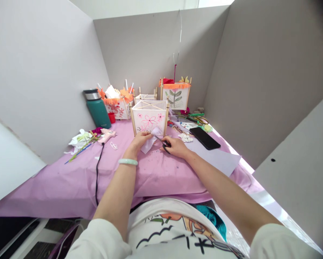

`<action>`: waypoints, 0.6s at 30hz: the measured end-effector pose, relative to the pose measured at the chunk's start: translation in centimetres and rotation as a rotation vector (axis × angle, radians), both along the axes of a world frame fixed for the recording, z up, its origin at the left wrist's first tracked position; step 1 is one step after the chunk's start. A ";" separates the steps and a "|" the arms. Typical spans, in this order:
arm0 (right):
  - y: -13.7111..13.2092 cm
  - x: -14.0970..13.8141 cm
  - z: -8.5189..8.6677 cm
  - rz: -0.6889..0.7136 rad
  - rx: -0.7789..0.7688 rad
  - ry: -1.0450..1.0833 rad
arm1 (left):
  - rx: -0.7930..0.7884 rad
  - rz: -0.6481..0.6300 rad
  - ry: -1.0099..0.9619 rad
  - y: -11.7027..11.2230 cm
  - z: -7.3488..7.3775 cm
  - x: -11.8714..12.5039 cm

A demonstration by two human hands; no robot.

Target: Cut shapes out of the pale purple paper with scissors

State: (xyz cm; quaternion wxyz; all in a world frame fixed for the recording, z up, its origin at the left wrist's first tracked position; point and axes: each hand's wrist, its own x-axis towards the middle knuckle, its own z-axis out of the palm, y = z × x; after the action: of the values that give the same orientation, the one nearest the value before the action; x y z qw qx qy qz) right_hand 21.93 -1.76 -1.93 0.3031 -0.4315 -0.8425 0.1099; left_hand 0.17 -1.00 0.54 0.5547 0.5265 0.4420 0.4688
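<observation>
My left hand [140, 141] pinches a small piece of pale lilac paper [148, 144] just in front of a paper lantern [150, 117] with pink flowers and wooden posts. My right hand [176, 146] grips black-handled scissors [161, 141], whose blades reach into the top of the paper. Both hands rest low over the pink tablecloth [69, 183]. A pale green bangle [127, 162] circles my left wrist.
A teal flask [97, 108], other lanterns [176, 94], a pink glue gun [107, 135] with a black cord [97, 176], a black phone [204, 138], a lilac sheet [221, 158] and craft scraps lie around. Grey partition walls [258, 72] close in three sides.
</observation>
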 end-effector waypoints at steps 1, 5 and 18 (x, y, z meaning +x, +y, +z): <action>0.0 0.0 0.0 -0.001 0.001 -0.001 | 0.000 0.002 -0.001 0.0 0.0 0.0; 0.1 0.0 -0.1 0.005 0.005 0.004 | 0.010 0.001 -0.002 0.0 -0.1 0.0; 0.0 0.1 -0.1 0.011 0.019 0.017 | 0.033 0.000 -0.009 -0.2 0.1 0.0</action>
State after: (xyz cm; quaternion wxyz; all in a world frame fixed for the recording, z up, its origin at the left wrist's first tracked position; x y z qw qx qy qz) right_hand 22.02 -1.77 -2.02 0.3138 -0.4231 -0.8432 0.1073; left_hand 0.22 -1.18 0.61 0.5479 0.5335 0.4315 0.4784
